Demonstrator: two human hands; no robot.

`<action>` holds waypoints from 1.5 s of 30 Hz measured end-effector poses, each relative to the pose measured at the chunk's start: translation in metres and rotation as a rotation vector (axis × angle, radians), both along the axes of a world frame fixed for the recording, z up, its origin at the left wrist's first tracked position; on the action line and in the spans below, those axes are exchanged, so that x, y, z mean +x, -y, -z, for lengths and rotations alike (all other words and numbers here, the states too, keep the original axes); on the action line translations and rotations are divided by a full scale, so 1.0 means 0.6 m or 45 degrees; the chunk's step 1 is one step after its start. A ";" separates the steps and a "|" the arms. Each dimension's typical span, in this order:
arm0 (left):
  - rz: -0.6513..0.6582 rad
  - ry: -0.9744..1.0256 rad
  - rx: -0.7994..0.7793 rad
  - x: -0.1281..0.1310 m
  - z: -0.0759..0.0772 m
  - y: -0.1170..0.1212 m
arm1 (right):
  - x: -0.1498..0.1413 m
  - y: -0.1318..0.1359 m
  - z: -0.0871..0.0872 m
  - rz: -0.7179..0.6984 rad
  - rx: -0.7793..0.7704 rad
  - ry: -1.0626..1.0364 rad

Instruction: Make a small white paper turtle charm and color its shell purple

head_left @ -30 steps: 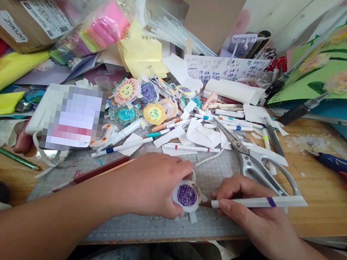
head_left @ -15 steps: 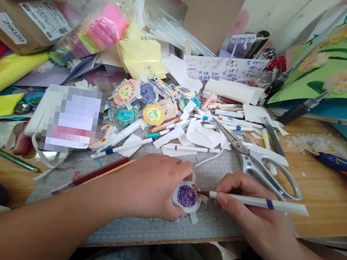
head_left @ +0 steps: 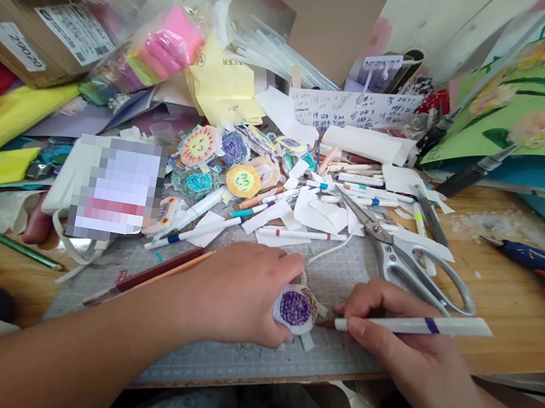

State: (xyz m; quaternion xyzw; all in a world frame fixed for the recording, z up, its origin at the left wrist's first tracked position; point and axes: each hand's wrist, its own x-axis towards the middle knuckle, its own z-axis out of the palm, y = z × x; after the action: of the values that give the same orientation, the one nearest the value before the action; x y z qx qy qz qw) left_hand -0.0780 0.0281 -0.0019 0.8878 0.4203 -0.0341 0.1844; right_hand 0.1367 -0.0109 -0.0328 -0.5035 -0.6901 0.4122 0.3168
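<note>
My left hand [head_left: 241, 293] is closed on a small round paper cutout [head_left: 295, 309] with a purple centre and some brown colouring at its upper right edge. White tabs stick out from the cutout's rim. In my right hand [head_left: 392, 332] is a white marker [head_left: 461, 328] with a purple band, its dark tip pointing left at the cutout's right edge. Whether the tip touches the paper I cannot tell. Both hands rest over a grey cutting mat [head_left: 205, 356]. Beyond my right hand lie large silver scissors [head_left: 392, 252], their blades towards the upper left.
Coloured round paper cutouts [head_left: 242, 180] sit heaped beyond the mat, beside several markers [head_left: 299, 234] and white paper scraps [head_left: 320, 212]. A blue glue gun [head_left: 544, 267] lies at the right. At the left are a blurred-out phone [head_left: 119, 185] and a cardboard box [head_left: 35, 28].
The marker has shifted slightly down and right, with its rear end tilted up more. More brown shows along the cutout's upper right edge. My left hand stays nearly still.
</note>
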 end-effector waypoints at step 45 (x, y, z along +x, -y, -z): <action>-0.033 -0.056 0.057 0.009 -0.005 0.004 | -0.006 -0.003 0.001 0.116 -0.055 -0.047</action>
State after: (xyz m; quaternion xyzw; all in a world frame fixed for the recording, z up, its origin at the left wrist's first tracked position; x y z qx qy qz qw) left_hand -0.0729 0.0255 0.0009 0.8851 0.4365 -0.0419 0.1558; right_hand 0.1330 -0.0091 -0.0332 -0.5334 -0.6514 0.4213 0.3371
